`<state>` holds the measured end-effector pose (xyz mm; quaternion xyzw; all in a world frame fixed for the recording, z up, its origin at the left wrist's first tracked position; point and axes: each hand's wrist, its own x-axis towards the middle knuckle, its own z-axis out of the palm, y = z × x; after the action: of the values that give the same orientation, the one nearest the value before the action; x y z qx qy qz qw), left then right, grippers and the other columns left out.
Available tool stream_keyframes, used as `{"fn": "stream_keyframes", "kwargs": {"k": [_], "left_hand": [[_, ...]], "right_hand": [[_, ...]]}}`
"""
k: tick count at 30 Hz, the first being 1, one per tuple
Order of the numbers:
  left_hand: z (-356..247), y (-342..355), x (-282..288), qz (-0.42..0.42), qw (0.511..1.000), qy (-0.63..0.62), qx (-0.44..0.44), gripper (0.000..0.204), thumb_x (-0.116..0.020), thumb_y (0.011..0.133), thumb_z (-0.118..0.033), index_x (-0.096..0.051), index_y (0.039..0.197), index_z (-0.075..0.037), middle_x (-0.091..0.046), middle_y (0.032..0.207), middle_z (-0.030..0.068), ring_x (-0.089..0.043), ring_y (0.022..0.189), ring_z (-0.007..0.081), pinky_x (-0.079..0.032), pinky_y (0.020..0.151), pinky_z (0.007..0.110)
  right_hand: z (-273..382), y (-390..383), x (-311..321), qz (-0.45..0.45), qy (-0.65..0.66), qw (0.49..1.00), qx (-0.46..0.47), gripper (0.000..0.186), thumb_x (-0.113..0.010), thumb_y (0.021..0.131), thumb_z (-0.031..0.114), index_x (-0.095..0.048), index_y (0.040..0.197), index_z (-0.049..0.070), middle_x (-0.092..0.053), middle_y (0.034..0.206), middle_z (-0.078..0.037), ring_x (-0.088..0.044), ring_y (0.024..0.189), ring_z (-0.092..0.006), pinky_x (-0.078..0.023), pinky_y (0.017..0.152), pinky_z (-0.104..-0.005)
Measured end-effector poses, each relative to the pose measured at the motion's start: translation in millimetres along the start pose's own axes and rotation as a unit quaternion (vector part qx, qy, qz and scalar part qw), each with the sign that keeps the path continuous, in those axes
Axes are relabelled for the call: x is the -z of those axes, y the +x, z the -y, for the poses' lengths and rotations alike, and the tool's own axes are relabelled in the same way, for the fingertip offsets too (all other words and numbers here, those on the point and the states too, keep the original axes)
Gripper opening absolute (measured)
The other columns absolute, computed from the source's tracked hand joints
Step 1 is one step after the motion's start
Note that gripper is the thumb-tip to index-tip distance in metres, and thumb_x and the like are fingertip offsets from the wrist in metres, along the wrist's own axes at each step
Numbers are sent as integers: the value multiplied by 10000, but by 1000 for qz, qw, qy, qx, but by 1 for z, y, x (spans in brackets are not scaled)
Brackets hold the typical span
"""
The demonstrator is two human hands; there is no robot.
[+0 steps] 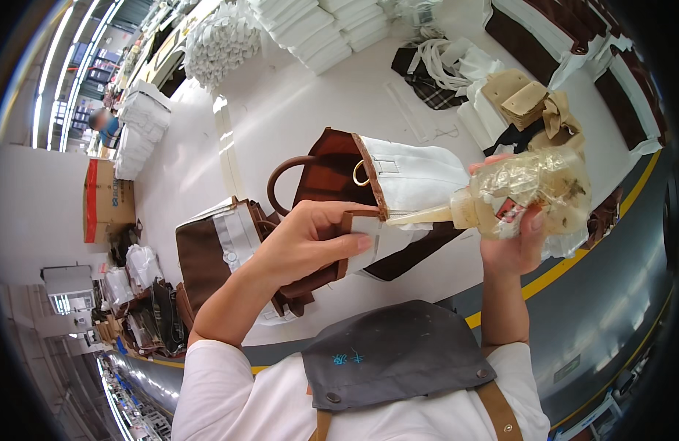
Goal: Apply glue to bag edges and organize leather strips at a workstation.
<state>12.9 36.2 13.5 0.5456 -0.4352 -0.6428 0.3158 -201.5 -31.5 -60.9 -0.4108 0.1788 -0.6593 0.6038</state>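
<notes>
My left hand (310, 242) pinches a brown-trimmed edge piece (358, 253) of a brown and white bag (417, 176), thumb over its pale face. The bag has a brown loop handle (282, 176) and a gold-coloured ring (361, 173). My right hand (519, 246) grips a translucent, wrinkled glue bottle (530, 191), its long nozzle (420, 217) lying at the trimmed edge beside my left fingertips. Another brown bag (200, 257) with a pale band lies to the left, partly under my left arm.
The white table (200, 140) carries stacks of white pieces (317, 29), tan pieces (519, 99), dark checked fabric (420, 77) and brown panels (611, 110) along the right. A cardboard box (108, 202) stands at left; a person (108, 128) is farther back. A yellow-lined floor (604, 242) runs past the right edge.
</notes>
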Motion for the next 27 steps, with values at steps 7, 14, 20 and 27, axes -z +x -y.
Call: {"fn": "stream_keyframes", "kwargs": {"k": [7,14,20,27], "left_hand": [[-5,3,-6,9,1000,5,13,283,-539,800,-79,-526,1067,14,-554,735,-2,-463,518,35,-388,451,180],[-3,2,-3,11,1000,10,-1,282,-537,802,-81,-525,1067,16,-565,758,1,-470,573,29,-394,474,179],[-3,3,-4,-1,1000,5,7,274,-540,804,-81,-527,1059,17,-566,769,-1,-467,568,28,-390,474,178],[-3,4,-5,3,1000,7,5,244,-561,807,-114,-548,1006,25,-550,705,-8,-464,545,27,-389,473,177]], "right_hand": [[4,-2,-1,18,-8,1000,11,636,-525,752,419,-316,1200,19,-413,1106,-199,-459,1004,-326,-411,803,-402],[4,0,-4,17,-85,995,54,630,-514,761,409,-305,1211,21,-411,1108,-199,-445,1017,-324,-381,846,-418],[7,-7,2,48,-20,999,1,642,-499,772,407,-264,1232,25,-405,1105,-202,-451,1003,-341,-364,864,-439],[9,-8,-1,39,-53,998,21,645,-502,770,417,-254,1251,66,-403,1099,-205,-464,986,-332,-418,804,-396]]}}
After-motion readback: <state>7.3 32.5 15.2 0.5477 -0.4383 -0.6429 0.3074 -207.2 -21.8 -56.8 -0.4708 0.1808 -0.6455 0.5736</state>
